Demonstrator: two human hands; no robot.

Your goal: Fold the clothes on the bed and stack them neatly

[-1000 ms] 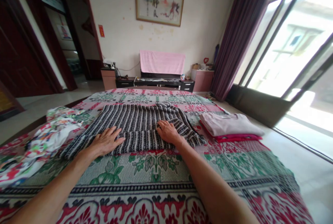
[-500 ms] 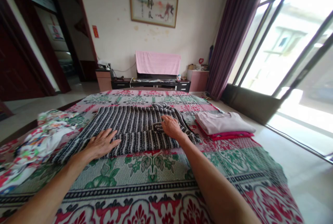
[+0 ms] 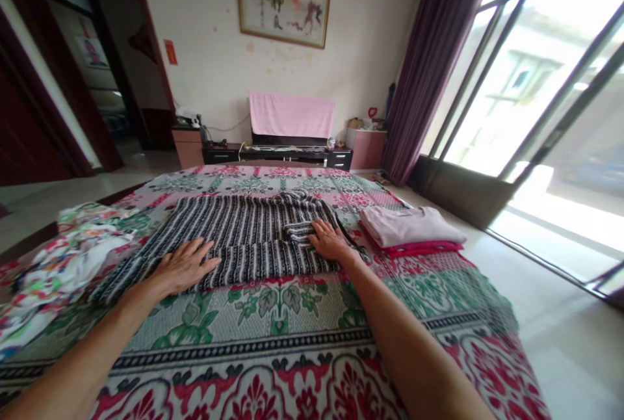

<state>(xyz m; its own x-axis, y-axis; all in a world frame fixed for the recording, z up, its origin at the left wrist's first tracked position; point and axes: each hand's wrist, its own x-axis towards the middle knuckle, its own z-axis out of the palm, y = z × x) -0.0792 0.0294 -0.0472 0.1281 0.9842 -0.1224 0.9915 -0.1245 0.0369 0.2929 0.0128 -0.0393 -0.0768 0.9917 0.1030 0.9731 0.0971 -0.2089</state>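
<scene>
A black-and-white striped sweater (image 3: 244, 228) lies spread flat on a bed covered by a red, green and white patterned spread (image 3: 283, 322). My left hand (image 3: 182, 267) rests flat on the sweater's near left hem, fingers stretched out. My right hand (image 3: 330, 240) lies flat on the sweater's right side, fingers extended over a folded-in sleeve, holding nothing.
A folded pale pink garment on a red one (image 3: 409, 230) sits to the right of the sweater. A crumpled floral cloth (image 3: 63, 264) is heaped at the left. Beyond the bed are a low cabinet with a pink towel (image 3: 291, 114), a purple curtain and large windows.
My right hand has slid rightward across the sweater toward its right edge. My left hand has stayed on the hem. The camera has turned slightly.
</scene>
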